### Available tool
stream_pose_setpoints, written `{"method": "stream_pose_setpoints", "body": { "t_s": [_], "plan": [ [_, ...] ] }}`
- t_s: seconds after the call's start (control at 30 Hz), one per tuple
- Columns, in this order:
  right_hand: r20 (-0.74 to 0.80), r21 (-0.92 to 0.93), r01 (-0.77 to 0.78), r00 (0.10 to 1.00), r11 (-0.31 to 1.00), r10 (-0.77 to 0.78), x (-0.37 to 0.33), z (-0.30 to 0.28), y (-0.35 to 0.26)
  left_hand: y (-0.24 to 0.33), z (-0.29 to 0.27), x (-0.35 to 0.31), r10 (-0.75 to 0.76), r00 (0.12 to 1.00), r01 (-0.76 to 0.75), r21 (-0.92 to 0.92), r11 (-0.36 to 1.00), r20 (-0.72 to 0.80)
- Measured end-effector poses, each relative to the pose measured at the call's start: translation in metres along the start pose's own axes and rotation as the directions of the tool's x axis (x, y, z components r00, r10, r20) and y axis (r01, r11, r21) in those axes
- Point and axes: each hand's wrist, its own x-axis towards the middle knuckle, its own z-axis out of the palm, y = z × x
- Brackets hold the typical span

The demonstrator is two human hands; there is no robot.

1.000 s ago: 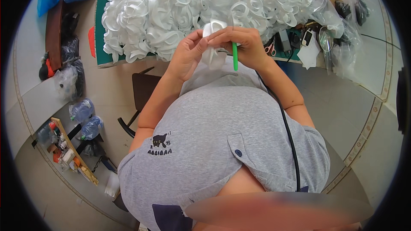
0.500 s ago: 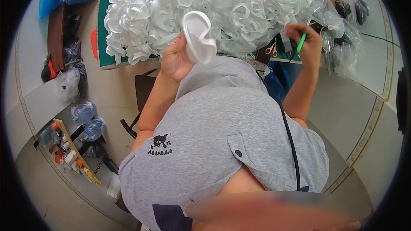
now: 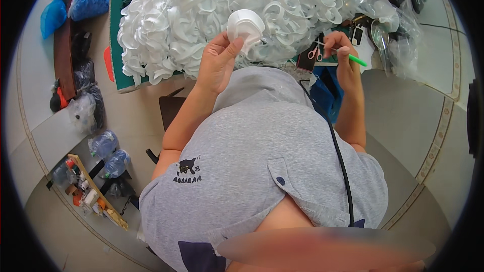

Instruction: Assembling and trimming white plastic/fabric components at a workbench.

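Note:
My left hand (image 3: 219,63) holds up a white, cup-like piece with a raised rim (image 3: 246,21), thumb on the near side. Behind it a large heap of similar white curled, looped pieces (image 3: 186,15) covers most of the green table top (image 3: 115,30). To the right, the fingers of my right hand (image 3: 348,68) are closed round a thin tool with a bright green handle (image 3: 358,60). Its narrow shaft points left toward the heap; the exact kind of tool cannot be made out. The two hands are well apart.
Pink-handled scissors (image 3: 313,53) lie beside a dark flat object (image 3: 304,61) at the table's front edge. Clear plastic wrapping (image 3: 401,45) spreads at the right. A blue bag (image 3: 328,93) hangs below the table. A black cable (image 3: 339,156) runs down my shirt.
My left hand has turned the white piece and shifted it slightly right. My right hand has moved left and lower, with the green handle now pointing to the right.

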Motion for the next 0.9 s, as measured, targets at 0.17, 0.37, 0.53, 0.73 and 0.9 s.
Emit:
{"method": "stream_pose_setpoints", "body": {
  "t_s": [0.17,0.37,0.53,0.73,0.9],
  "plan": [
    [0.057,0.262,0.206,0.972,0.943,-0.228,0.023,0.075,-0.028,0.011,0.021,-0.005,-0.009,1.0,0.01,-0.029,1.0,0.029],
    [0.067,0.028,0.347,0.935,0.937,-0.349,0.044,0.102,-0.011,0.014,0.017,-0.005,0.056,0.996,-0.056,0.007,0.998,-0.066],
    [0.121,0.008,0.381,0.917,0.925,-0.379,0.046,0.106,-0.012,0.011,0.008,-0.009,0.074,0.991,-0.074,0.007,0.997,-0.113],
    [0.163,-0.159,0.517,0.854,0.841,-0.494,0.05,0.109,-0.019,0.007,0.007,-0.007,0.198,0.969,-0.183,0.111,0.977,-0.146],
    [0.102,-0.385,0.616,0.769,0.687,-0.632,0.063,0.098,-0.011,0.007,0.009,-0.006,0.246,0.963,-0.221,0.207,0.953,-0.107]
  ]
}}
